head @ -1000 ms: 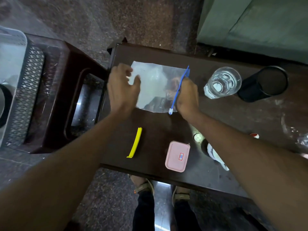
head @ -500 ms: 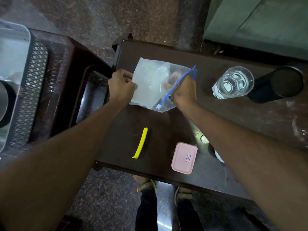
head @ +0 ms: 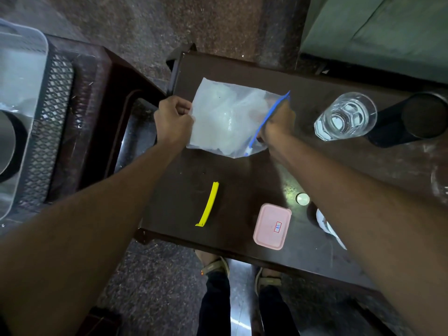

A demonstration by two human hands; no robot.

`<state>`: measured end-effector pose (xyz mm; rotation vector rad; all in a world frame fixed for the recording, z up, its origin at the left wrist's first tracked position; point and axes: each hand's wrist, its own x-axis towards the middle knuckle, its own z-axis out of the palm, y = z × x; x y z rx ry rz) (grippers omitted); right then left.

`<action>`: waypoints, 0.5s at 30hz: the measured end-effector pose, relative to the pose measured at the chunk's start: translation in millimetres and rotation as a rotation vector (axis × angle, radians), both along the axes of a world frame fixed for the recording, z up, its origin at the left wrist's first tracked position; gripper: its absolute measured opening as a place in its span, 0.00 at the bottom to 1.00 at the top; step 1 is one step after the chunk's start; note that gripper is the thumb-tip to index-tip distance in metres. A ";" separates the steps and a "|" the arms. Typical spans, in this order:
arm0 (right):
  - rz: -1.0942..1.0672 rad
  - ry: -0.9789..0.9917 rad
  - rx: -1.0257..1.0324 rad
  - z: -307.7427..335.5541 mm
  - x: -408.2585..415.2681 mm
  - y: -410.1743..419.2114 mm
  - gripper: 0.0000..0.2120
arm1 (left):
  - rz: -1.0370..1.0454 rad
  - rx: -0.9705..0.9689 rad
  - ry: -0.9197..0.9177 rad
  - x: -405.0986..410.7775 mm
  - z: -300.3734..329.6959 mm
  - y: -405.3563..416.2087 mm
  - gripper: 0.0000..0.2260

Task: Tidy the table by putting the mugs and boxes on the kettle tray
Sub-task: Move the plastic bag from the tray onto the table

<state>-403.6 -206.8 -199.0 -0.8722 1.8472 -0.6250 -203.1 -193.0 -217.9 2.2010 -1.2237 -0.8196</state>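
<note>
By the counter's near edge lies a pink box, lid on, with a yellow clip to its left. What may be a white mug shows under the right forearm. Toward the far left corner, the left hand's grip pinches a clear bag's left edge; the right hand's grip is closed on its blue-zippered mouth. A water glass and a black cup stand at the far right.
</note>
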 end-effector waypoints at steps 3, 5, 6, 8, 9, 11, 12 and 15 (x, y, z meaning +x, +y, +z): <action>-0.003 0.132 -0.031 -3.4 -16.6 13.3 0.06 | 0.038 0.010 -0.032 3.9 0.9 1.2 0.10; 0.001 0.136 -0.026 -4.8 -28.6 28.1 0.02 | 0.049 0.016 -0.055 7.5 1.6 2.3 0.10; -0.018 0.115 -0.032 -5.8 -33.2 34.6 0.03 | 0.053 0.021 -0.067 9.8 1.8 2.9 0.11; -0.037 0.103 -0.048 -8.0 -40.4 45.3 0.07 | 0.058 0.033 -0.084 13.3 1.0 4.3 0.12; -0.038 0.107 -0.059 -8.9 -42.5 48.5 0.08 | 0.055 0.040 -0.089 13.9 0.3 4.9 0.12; -0.041 0.084 -0.070 -8.1 -41.2 51.4 0.07 | 0.041 0.051 -0.099 13.2 -0.6 6.4 0.11; -0.032 0.059 -0.064 -7.5 -38.8 50.6 0.07 | 0.036 0.055 -0.103 12.5 -0.8 6.9 0.11; 0.060 0.138 -0.029 0.1 -32.7 42.1 0.05 | 0.019 0.078 -0.135 11.6 -0.7 7.8 0.12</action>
